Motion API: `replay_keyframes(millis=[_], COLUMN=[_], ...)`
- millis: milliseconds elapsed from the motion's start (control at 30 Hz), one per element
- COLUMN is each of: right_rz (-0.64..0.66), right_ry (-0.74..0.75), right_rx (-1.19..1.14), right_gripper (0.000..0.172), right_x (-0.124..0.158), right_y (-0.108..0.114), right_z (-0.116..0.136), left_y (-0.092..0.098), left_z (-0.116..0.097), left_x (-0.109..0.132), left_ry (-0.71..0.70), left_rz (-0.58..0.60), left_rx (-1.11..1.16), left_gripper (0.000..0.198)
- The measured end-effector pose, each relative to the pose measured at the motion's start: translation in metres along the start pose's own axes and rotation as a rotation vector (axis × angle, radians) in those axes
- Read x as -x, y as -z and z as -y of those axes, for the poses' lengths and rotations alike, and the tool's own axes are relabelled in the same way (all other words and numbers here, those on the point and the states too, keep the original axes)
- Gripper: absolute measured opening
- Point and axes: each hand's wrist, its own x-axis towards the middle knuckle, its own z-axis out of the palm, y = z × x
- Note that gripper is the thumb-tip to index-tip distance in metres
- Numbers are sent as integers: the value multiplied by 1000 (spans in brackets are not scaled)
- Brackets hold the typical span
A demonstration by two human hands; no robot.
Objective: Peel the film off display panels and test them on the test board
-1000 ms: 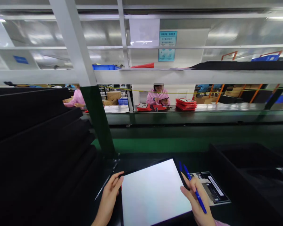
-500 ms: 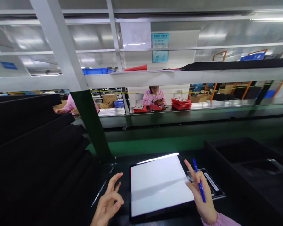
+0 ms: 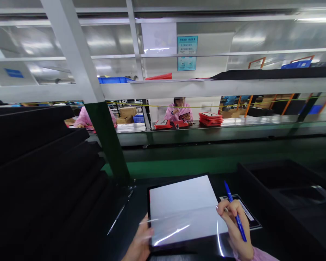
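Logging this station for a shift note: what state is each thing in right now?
Tablet: screen lit white, lying flat, glare across its lower part.
Left hand: at the tablet's lower left edge, blurred.
Right hand: closed around a blue pen, fingertips at the tablet's right edge.
Black foam sheets: stacked, leaning.

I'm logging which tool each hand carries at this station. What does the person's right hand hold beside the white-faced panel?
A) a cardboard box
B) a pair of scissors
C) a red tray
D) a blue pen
D: the right hand grips a blue pen between its fingers at the right edge of the white-faced panel, its tip pointing up and away.
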Motion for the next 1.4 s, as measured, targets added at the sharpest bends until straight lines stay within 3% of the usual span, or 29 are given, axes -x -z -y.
replay_keyframes(millis=[67, 167, 467, 533, 633, 700, 767, 833, 900, 1067, 1233, 1400], right_rz=[22, 82, 414, 411, 332, 407, 579, 693, 734, 572, 605, 633], right_ry=[43, 76, 81, 193, 584, 809, 872, 830, 754, 545, 278, 154], right_rx=[17, 43, 236, 365, 520, 553, 534, 472, 409, 195, 173, 329], right_gripper=[42, 39, 28, 20, 18, 20, 26, 34, 32, 22, 25, 35], right_x=[2, 3, -5, 1, 17, 26, 28, 22, 11, -24, -40, -34], right_y=[-2, -3, -7, -7, -6, -6, -12, -24, -41, -70, -52, -27], right_z=[-2, -5, 16, 11, -5, -11, -6, 8, 25, 43, 39, 28], left_y=[3, 3, 4, 7, 7, 6, 6, 5, 3, -7, -10, -9], left_z=[2, 1, -17, -23, -28, -29, -29, -29, -30, -37, -42, -39], left_x=[0, 1, -4, -6, -6, -5, -4, -2, 1, 11, 12, 9], left_ry=[78, 62, 65, 89, 50, 30, 44, 45, 16, -26, 10, 17], left_rz=[-46, -128, -337, -411, -431, -407, -404, -401, -381, -364, -383, -386], left_rx=[10, 0, 43, 34, 45, 57, 61, 57, 39, 26, 48, 39], left_gripper=[48, 41, 22, 19, 24, 35, 42, 46, 45, 31, 10, 5])
